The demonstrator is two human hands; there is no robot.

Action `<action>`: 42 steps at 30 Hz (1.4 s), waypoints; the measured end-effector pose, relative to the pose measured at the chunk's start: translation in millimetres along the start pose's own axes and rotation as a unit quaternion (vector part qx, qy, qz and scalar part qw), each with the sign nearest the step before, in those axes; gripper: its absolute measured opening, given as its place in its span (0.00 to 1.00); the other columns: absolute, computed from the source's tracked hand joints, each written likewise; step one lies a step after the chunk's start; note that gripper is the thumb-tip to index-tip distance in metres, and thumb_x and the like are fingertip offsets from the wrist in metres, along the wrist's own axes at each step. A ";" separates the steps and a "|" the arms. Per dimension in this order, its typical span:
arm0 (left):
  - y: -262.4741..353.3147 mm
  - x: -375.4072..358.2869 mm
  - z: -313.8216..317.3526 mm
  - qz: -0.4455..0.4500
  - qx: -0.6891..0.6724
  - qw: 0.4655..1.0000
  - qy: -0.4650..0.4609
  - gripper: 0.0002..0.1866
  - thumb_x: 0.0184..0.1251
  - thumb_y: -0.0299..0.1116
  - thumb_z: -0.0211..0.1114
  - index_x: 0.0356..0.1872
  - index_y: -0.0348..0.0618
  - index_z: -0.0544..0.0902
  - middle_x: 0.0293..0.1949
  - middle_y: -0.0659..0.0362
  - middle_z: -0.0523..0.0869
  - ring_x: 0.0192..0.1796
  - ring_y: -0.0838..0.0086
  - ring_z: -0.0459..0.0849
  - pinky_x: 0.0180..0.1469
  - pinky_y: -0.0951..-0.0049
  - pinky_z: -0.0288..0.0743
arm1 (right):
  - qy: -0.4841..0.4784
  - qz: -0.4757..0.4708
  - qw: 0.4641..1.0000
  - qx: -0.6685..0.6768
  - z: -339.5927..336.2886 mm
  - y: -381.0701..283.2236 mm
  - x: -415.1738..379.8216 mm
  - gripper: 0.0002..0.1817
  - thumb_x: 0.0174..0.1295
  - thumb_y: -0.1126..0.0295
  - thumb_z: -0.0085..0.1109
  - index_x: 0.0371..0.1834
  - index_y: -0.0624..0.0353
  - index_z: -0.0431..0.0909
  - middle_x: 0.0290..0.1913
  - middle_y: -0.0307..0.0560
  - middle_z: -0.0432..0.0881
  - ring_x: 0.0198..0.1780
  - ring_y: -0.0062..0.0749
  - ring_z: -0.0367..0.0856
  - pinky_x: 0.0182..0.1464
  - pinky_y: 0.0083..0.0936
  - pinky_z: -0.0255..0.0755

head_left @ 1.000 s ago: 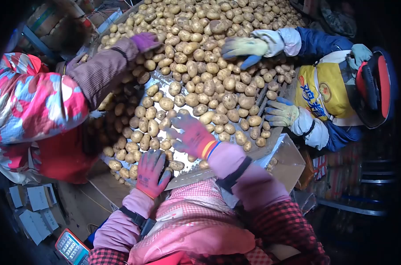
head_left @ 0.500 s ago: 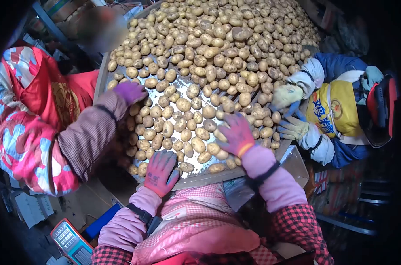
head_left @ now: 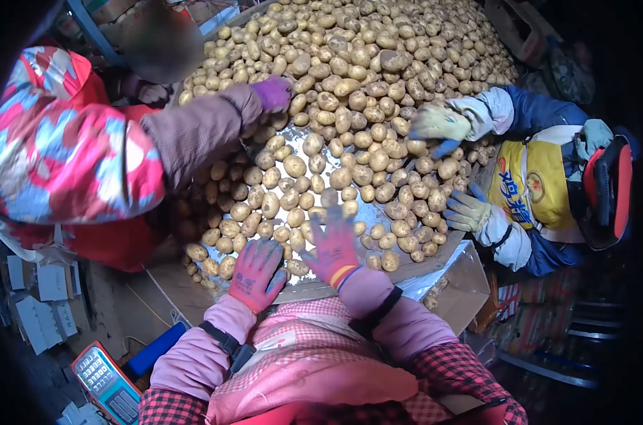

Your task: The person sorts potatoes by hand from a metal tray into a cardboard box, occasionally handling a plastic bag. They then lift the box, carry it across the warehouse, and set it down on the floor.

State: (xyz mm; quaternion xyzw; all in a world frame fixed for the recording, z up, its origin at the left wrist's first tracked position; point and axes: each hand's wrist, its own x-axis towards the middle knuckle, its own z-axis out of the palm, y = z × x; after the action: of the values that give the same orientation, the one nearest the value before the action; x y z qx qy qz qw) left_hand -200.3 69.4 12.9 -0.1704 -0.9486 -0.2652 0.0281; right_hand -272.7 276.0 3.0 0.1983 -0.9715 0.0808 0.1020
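Note:
Loose potatoes [head_left: 294,166] lie spread in front of me on a shiny metal tabletop. My left hand [head_left: 257,275], in a pink glove with grey fingertips, rests at the near edge with its fingers stretched out beside several potatoes. My right hand [head_left: 333,248], gloved the same way with a yellow-striped cuff, reaches over the potatoes just right of it. Its fingers are extended and slightly blurred, and they cover some of the potatoes beneath. Neither palm shows.
A large potato heap [head_left: 378,64] fills the far side. At the left, a person's purple glove [head_left: 272,93] reaches into it. A person at the right has two pale gloves [head_left: 440,123] among the potatoes. Below the right edge stands a cardboard box [head_left: 459,287]; a scale [head_left: 107,379] sits lower left.
My right hand has moved left and nearer my left hand, which stays almost still. The purple glove has gone farther over the heap. One pale glove has reached left across the potatoes.

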 end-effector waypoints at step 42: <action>38.5 25.6 33.5 0.225 -0.265 0.932 -0.102 0.23 0.61 0.39 0.65 0.55 0.40 0.77 0.54 0.48 0.79 0.58 0.51 0.76 0.62 0.53 0.68 | -0.060 0.510 0.853 0.091 -85.1 214.0 -204.6 0.25 0.62 0.66 0.53 0.63 0.60 0.71 0.56 0.55 0.79 0.60 0.44 0.76 0.67 0.32 0.63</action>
State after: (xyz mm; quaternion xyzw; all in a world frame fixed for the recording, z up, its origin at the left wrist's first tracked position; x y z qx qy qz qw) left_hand -210.2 125.3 6.9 -0.4065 -0.7783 -0.4753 -0.0558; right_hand -160.3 562.7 13.1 -0.3121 -0.9287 0.1979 -0.0304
